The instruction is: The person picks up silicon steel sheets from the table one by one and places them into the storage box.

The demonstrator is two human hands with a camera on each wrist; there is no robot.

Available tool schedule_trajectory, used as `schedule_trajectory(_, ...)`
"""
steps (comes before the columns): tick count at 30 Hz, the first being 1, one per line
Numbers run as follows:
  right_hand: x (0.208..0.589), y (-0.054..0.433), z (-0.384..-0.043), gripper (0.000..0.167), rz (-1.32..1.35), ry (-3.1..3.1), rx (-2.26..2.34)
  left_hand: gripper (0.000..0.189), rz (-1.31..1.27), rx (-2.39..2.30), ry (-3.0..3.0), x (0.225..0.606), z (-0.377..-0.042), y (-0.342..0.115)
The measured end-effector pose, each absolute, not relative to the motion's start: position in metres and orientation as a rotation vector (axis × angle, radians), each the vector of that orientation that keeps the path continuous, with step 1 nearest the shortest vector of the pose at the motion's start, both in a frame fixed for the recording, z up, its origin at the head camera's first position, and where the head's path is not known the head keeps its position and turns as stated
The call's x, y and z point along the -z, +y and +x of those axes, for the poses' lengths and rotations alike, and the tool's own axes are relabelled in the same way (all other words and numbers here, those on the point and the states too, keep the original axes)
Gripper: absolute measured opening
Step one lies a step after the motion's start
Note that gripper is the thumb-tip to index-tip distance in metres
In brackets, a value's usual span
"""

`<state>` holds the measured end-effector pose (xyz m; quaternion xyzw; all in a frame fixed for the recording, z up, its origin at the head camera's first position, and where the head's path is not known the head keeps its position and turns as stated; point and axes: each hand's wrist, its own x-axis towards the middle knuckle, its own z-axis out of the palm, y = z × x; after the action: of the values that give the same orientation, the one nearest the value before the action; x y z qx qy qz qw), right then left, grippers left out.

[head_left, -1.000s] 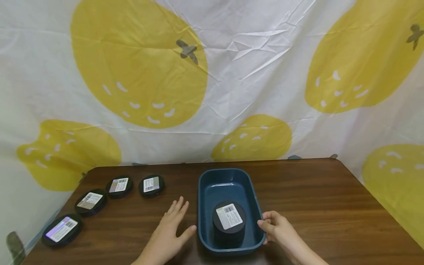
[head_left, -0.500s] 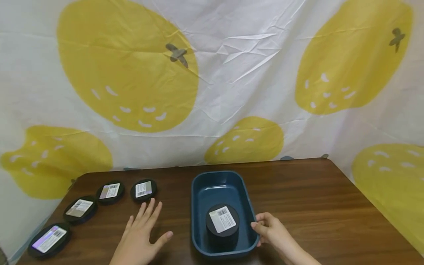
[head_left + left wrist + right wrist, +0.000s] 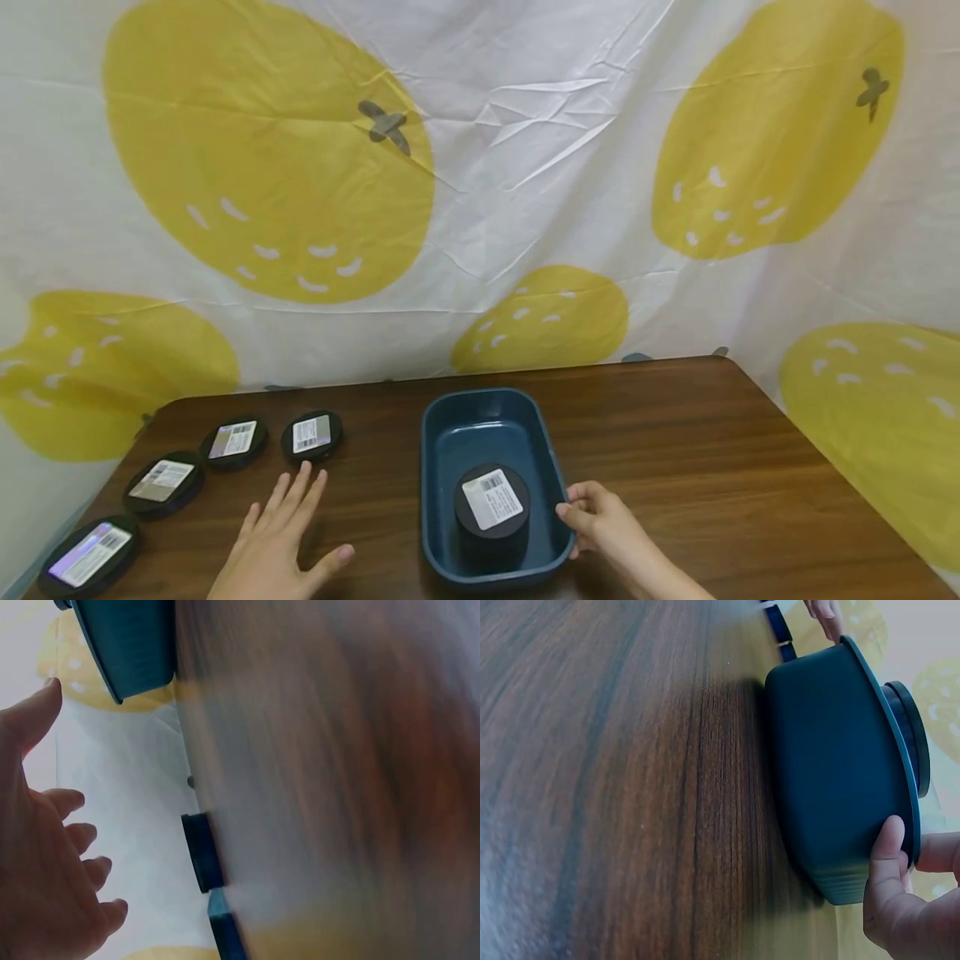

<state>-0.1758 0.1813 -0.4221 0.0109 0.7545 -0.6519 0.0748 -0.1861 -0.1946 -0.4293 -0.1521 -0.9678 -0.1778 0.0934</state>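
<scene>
head view: a blue tray (image 3: 491,442) is set on the wooden table (image 3: 712,483), and its rim is pinched by the right hand (image 3: 603,529) at about 4 o'clock. a labelled round black piece (image 3: 493,510) is seated inside, over toward the tray's 6 o'clock end; whether it's one tall piece or a stack can't be told. four black discs (image 3: 163,483) are left on the table, fanned out between about 8 and 10 o'clock of the tray. the left hand (image 3: 273,546) is held well apart from the right, fingers spread, just short of the disc nearest the tray. going by that, the work looks part done: something's been put in, four are left out.

left wrist view: nothing is gripped by the left hand. the tray is seen at 11 o'clock, two discs around 7, pretty blurry.

right wrist view: the tray wall is clamped between thumb and fingers, around 4 o'clock in frame. the round piece is seen poking above the rim, so it's taller than the tray.
</scene>
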Motion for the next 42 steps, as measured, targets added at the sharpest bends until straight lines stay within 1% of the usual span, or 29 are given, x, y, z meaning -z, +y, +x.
schedule_trajectory(11,0.420,0.181,-0.175,0.029,-0.008,2.259,1.953,0.090,-0.427,0.526,-2.859,0.427,-0.188,-0.225)
schedule_trajectory(21,0.424,0.180,-0.176,0.026,0.015,2.249,1.956,0.101,-0.325,0.558,-2.908,0.435,-0.191,-0.256)
schedule_trajectory(28,0.422,0.180,-0.176,0.028,-0.001,2.216,1.995,0.110,-0.244,0.518,-2.916,0.437,-0.193,-0.276)
schedule_trajectory(34,0.422,0.179,-0.177,0.028,-0.007,2.205,2.006,0.111,-0.181,0.463,-2.911,0.436,-0.193,-0.291)
schedule_trajectory(42,0.423,0.179,-0.177,0.027,-0.001,2.198,2.006,0.109,-0.173,0.394,-2.910,0.436,-0.191,-0.310)
